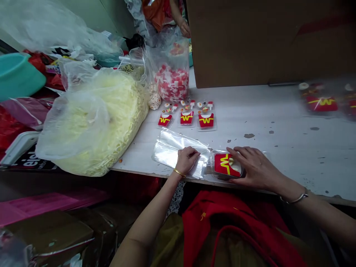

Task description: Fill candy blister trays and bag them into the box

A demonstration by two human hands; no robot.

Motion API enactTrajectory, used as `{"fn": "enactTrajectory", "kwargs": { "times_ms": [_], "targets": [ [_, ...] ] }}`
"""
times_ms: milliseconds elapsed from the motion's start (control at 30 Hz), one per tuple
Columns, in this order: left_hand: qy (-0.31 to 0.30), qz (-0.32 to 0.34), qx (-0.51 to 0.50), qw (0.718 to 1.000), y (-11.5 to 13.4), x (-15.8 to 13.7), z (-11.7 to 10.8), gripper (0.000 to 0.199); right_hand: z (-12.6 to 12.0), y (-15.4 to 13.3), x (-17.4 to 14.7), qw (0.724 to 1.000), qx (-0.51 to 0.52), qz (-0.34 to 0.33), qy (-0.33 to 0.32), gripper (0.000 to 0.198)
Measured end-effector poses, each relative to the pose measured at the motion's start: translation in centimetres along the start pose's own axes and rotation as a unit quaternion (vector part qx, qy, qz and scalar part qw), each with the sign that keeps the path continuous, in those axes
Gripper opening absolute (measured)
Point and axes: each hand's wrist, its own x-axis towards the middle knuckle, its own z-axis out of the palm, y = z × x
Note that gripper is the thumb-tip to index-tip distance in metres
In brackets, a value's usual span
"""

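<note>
My left hand (188, 160) rests on a fanned stack of clear plastic bags (167, 146), its fingers pinched on a bag at the right end. To the right, a red fries carton (219, 163) with a yellow zigzag mark lies sideways in clear plastic near the table's front edge. My right hand (254, 168) grips its right end between thumb and fingers, where some pale pieces show. Whether the carton is partly inside the bag my left hand pinches, I cannot tell. Several packed sets with the same red cartons (206, 120) lie in a row behind the bags.
A big bag of pale yellow strips (116, 122) covers the table's left. Behind the packed sets stands a clear bag of red and white pieces (172, 83). A large cardboard box (267, 44) blocks the back right. Blurred red packets (322, 102) lie far right. Another person's hand (184, 27) shows behind.
</note>
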Motion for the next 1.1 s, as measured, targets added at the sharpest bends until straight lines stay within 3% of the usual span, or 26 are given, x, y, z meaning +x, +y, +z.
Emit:
{"fn": "enactTrajectory", "kwargs": {
  "times_ms": [133,300,500,600,667,800,900,1000,1100],
  "targets": [
    [-0.010,-0.007,-0.123,0.992,0.9,-0.4,0.0,0.020,-0.6,-1.3,0.6,1.000,0.014,-0.023,-0.001,0.093],
    [-0.039,0.072,-0.177,0.981,2.3,-0.6,-0.3,0.024,-0.6,-2.3,1.0,0.999,0.014,-0.035,-0.034,0.101],
    [-0.094,0.162,0.015,0.982,3.4,-1.0,-0.8,0.023,0.2,-2.4,1.3,0.997,-0.013,-0.029,-0.063,0.095],
    [-0.093,0.151,0.102,0.979,4.9,-1.7,-0.5,0.052,0.7,-2.4,1.3,0.998,-0.014,-0.024,-0.058,0.093],
    [-0.097,0.142,0.147,0.974,5.9,-2.0,0.1,0.059,0.8,-2.6,1.3,0.998,-0.015,-0.020,-0.051,0.094],
    [-0.052,0.133,0.200,0.969,6.5,-2.2,1.2,0.049,0.9,-2.8,1.3,0.999,-0.008,-0.006,-0.049,0.093],
    [0.006,0.086,0.243,0.966,5.8,-2.4,1.0,0.031,0.9,-2.6,1.1,0.998,-0.005,0.012,-0.055,0.092],
    [-0.008,0.058,0.283,0.957,4.8,-2.9,0.7,0.010,0.9,-2.4,1.1,0.998,-0.003,0.039,-0.055,0.090],
    [-0.034,0.066,0.275,0.959,4.3,-3.3,0.7,0.020,1.0,-2.1,1.3,0.997,-0.013,0.061,-0.047,0.085]
  ]
}}
